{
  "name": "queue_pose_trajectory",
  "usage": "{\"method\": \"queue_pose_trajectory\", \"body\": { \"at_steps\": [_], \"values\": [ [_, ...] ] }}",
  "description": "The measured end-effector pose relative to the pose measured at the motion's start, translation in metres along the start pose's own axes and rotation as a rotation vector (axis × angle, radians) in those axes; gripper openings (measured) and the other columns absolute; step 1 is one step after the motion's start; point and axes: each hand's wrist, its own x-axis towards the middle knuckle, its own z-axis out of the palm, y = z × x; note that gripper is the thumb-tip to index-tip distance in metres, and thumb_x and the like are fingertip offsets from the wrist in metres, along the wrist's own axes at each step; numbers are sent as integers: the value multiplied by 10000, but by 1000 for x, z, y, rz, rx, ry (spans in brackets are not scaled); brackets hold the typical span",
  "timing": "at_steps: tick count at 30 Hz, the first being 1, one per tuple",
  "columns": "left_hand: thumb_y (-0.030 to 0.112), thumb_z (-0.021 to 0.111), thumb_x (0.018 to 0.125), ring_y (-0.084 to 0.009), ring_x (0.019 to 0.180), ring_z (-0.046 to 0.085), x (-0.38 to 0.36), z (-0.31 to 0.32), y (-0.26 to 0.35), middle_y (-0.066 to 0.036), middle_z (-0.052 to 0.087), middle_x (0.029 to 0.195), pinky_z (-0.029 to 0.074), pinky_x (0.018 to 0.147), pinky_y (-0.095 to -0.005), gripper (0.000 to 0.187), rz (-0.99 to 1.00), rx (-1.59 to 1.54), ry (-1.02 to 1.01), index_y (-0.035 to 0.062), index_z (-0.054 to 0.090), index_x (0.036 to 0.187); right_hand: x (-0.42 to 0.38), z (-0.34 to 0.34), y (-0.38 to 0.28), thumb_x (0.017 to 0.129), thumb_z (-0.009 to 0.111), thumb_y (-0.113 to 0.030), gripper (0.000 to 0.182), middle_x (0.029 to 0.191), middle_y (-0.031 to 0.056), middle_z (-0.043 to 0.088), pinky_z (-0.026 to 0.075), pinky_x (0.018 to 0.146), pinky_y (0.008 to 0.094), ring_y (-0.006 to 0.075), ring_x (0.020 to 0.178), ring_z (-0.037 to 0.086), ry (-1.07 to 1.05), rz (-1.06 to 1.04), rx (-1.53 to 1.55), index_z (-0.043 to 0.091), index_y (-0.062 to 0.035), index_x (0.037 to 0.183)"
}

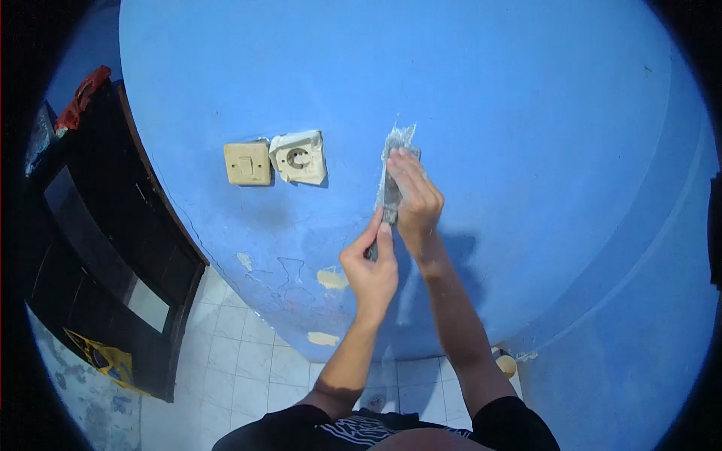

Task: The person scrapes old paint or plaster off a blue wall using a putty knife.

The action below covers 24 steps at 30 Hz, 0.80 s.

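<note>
My left hand is closed around the dark handle of a putty knife, low on the tool, with the thumb along it. The grey blade points up and lies against the blue wall. My right hand rests on the blade, its fingers stretched out flat and pressing it to the wall. A rough whitish scraped patch shows just above the fingertips and along the blade's left side. The blade's right part is hidden under my right hand.
Left of my hands, a yellowed light switch and a loose-looking socket sit on the wall. Peeled patches and cracks mark its lower part. A dark door stands at far left, above white floor tiles.
</note>
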Motion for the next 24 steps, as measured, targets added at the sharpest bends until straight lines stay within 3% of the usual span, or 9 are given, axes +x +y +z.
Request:
{"method": "queue_pose_trajectory", "body": {
  "at_steps": [4,6,10,24],
  "values": [
    [86,608,974,-25,551,441,8,9,3,36,555,676,323,471,-196,302,92,38,27,-44,661,1242,16,3,9,819,668,7,155,1066,107,733,583,916,378,277,1094,686,18,-44,0,735,-6,958],
    [84,604,973,-25,548,441,3,3,6,36,552,663,322,468,-195,301,-22,-36,5,-37,664,1242,6,0,5,821,668,5,148,1055,105,734,583,914,378,275,1091,687,-7,-46,11,735,-6,952],
    [82,602,971,-21,553,433,2,-10,9,39,543,657,323,474,-199,305,-62,11,-17,-28,664,1248,5,7,0,804,667,7,175,1062,107,731,581,916,378,280,1095,686,10,-13,4,735,-7,965],
    [78,608,962,-28,572,441,6,-5,3,40,554,672,338,504,-203,314,68,61,-18,-29,661,1252,8,5,7,786,666,41,216,1062,124,727,591,874,363,287,1068,697,19,-53,-2,735,-5,985]
  ]
}}
